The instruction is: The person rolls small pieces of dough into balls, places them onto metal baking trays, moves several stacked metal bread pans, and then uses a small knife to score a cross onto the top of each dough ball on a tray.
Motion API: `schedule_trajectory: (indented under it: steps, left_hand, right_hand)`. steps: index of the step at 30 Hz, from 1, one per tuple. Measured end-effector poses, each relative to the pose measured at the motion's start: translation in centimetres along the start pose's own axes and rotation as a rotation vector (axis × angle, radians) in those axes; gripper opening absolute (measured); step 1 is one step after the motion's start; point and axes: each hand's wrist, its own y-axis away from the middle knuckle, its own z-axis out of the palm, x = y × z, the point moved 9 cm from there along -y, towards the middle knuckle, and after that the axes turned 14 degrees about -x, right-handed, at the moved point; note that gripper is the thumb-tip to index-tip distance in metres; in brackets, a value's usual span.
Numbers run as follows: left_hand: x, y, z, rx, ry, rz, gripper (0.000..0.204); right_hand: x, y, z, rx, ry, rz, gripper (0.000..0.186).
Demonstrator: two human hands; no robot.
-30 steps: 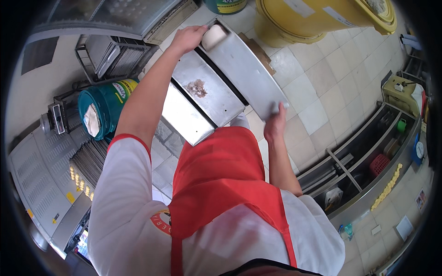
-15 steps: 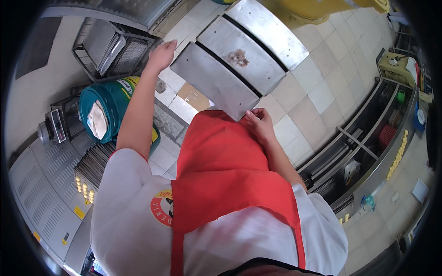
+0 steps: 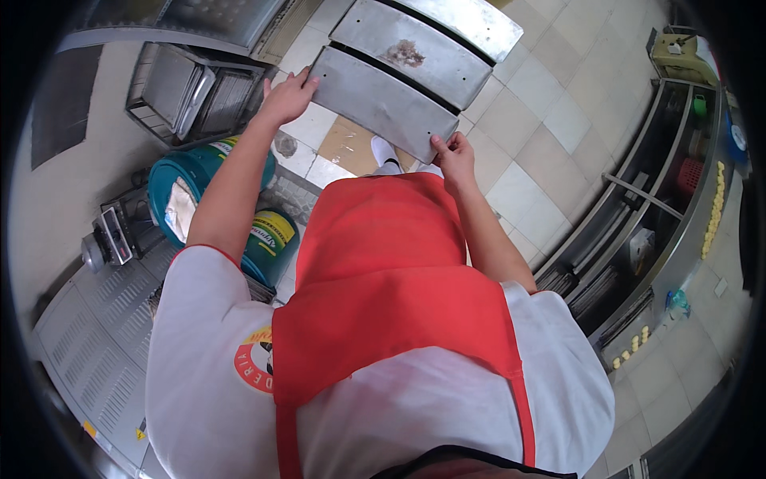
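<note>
Three long flat metal pans lie side by side at the top of the head view: the front pan (image 3: 375,100), the middle pan (image 3: 443,72) with a rusty brown stain, and the far pan (image 3: 487,28). My left hand (image 3: 289,99) has its fingers closed on the left end of the front pan. At that pan's right end my right hand (image 3: 453,160) grips the edge with thumb and fingers. Below the pans show my white-shod foot (image 3: 383,152) and my red apron (image 3: 375,223).
Teal tubs (image 3: 166,206) stand at left, beside a rack of trays (image 3: 153,92) and grey vented metal panels (image 3: 88,327). At right runs a long steel counter (image 3: 686,215) with compartments, a red basket (image 3: 690,176) and yellow dough pieces (image 3: 712,207). Cardboard (image 3: 343,144) lies on the tiles.
Both hands have moved from the far pan to the front one; my left hand was off it half a second ago and now holds it. The pans sit higher in view.
</note>
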Motion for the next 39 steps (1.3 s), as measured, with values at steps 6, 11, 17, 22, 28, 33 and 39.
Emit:
schedule_trajectory:
  steps: [6, 11, 17, 22, 28, 33, 39]
  left_hand:
    - [-0.1, 0.2, -1.9, 0.069, -0.023, -0.051, 0.061]
    - [-0.1, 0.4, -2.7, 0.209, -0.112, -0.069, 0.037]
    - [2.0, 3.0, -3.9, 0.669, 0.056, 0.148, 0.035]
    - [5.5, 0.5, 3.3, -0.159, 0.982, 0.157, 0.032]
    - [7.0, -0.3, 5.2, -0.325, 1.166, 0.051, 0.030]
    - [6.0, 0.0, 0.3, 0.125, 0.695, 0.102, 0.041]
    - [1.9, -0.9, -3.5, 0.256, 0.380, 0.011, 0.062]
  right_hand:
    - [-1.3, 3.4, -0.4, 0.042, -0.525, -0.154, 0.019]
    - [1.2, 4.6, -5.7, -0.056, -0.370, -0.200, 0.021]
    - [1.6, 7.0, -9.0, 0.036, -0.227, -0.076, 0.031]
    - [0.9, 7.2, -8.9, 0.049, -0.176, -0.059, 0.043]
    - [1.1, 6.9, -8.7, 0.012, -0.149, -0.003, 0.050]
    - [1.8, 7.1, -9.6, 0.151, -0.179, -0.006, 0.048]
    - [-1.1, 5.2, -2.2, 0.201, -0.191, 0.048, 0.059]
